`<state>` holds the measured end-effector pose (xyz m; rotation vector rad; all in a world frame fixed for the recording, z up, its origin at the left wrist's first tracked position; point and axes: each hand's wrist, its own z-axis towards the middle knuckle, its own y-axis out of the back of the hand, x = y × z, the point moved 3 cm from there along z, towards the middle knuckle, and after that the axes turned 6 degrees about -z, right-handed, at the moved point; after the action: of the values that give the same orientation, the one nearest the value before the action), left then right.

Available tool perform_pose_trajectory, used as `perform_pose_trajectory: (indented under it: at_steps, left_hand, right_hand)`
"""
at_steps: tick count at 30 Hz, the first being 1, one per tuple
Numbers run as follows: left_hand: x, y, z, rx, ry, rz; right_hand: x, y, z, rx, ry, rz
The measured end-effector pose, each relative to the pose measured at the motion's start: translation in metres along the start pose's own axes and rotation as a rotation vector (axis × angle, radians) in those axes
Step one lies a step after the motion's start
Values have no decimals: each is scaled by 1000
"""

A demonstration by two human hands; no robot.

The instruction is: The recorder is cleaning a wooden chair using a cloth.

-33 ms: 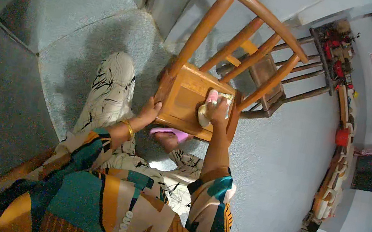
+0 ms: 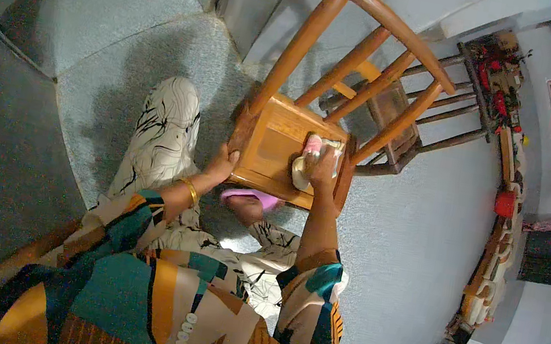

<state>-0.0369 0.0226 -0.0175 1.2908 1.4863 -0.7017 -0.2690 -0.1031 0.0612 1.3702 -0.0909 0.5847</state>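
A brown wooden chair [image 2: 280, 145] stands in front of me, its slatted backrest on the far side. At the seat's near left corner, my left hand [image 2: 221, 165] is closed on the edge, thumb on top and the other fingers mostly hidden. My right hand [image 2: 323, 167] presses a bunched cloth [image 2: 313, 145], pink and cream-white, onto the right part of the seat. Its fingers are closed over the cloth, which sticks out on both sides of them.
Behind the backrest stands a darker wooden chair [image 2: 398, 134]. My pink slipper [image 2: 263, 200] is on the floor just below the seat's near edge. A wall runs along the far side. At the far right are a red container [image 2: 505, 204] and a cluttered long bench.
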Motion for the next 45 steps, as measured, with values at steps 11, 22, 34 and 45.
perform_pose_trajectory:
  at_steps: [11,22,34,45]
  left_hand:
    - [-9,-3,-4,-15,5,-103]
    - [11,-10,8,-73,6,32]
    - [25,-9,8,-169,-89,164]
    - [6,-11,-1,-82,-145,12]
  right_hand:
    - [3,3,-63,-10,-90,-89]
    - [22,0,-101,62,-320,-414]
    - [14,45,22,-136,-200,-445]
    - [-45,-1,57,189,-379,-679]
